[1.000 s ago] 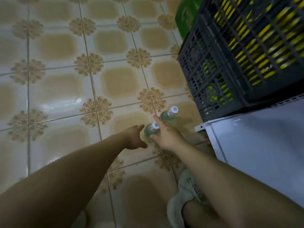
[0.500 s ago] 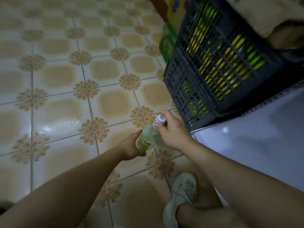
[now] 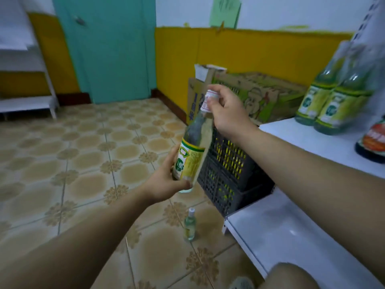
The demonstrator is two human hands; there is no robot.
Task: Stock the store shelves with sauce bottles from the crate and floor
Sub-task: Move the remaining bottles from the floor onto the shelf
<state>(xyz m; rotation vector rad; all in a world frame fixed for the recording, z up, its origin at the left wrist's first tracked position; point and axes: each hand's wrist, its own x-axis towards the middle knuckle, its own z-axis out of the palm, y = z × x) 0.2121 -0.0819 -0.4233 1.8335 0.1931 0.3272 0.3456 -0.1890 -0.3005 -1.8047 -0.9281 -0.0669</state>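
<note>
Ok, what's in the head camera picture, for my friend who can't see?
Two hands hold a tilted bottle: the left hand grips its bottom, the right hand pinches its white cap. Another bottle stands on the floor near a dark crate; more bottles stand on the white shelf.

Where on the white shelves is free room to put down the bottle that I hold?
The upper shelf is bare from its left corner to the green bottles; its right end is crowded, with a dark bottle too. The lower shelf is bare beside the crate.

Both curled: left grip, right grip
</note>
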